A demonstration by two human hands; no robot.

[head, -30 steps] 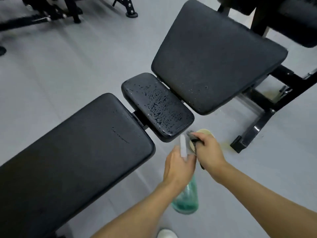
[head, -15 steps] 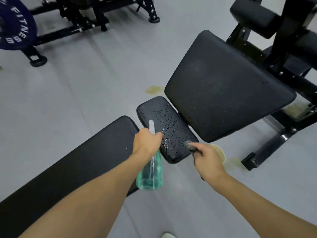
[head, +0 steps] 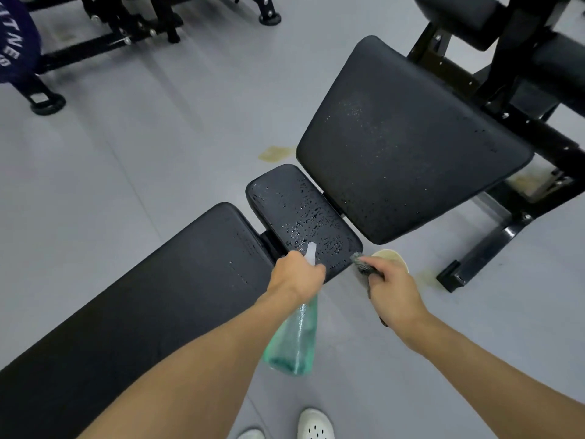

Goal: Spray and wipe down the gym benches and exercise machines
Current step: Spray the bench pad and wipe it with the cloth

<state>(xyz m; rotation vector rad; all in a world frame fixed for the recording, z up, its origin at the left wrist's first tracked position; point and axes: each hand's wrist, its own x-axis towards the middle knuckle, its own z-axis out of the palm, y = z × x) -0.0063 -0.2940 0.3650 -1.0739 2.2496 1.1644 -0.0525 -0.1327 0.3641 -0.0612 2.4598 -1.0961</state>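
Just ahead of both hands lies the wet pad (head: 300, 210), long axis running away leftward. My left hand (head: 296, 274) grips the spray bottle (head: 294, 337) over its near edge; my right hand (head: 392, 289) clutches the cloth (head: 362, 264) just beside the near corner. I'd wipe from there.

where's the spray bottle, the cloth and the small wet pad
spray bottle (head: 292, 340): head view, green body below the left hand (head: 296, 277).
cloth (head: 361, 265): head view, grey end sticking out of the right hand (head: 395, 289).
small wet pad (head: 294, 207): head view, middle of its beaded top.
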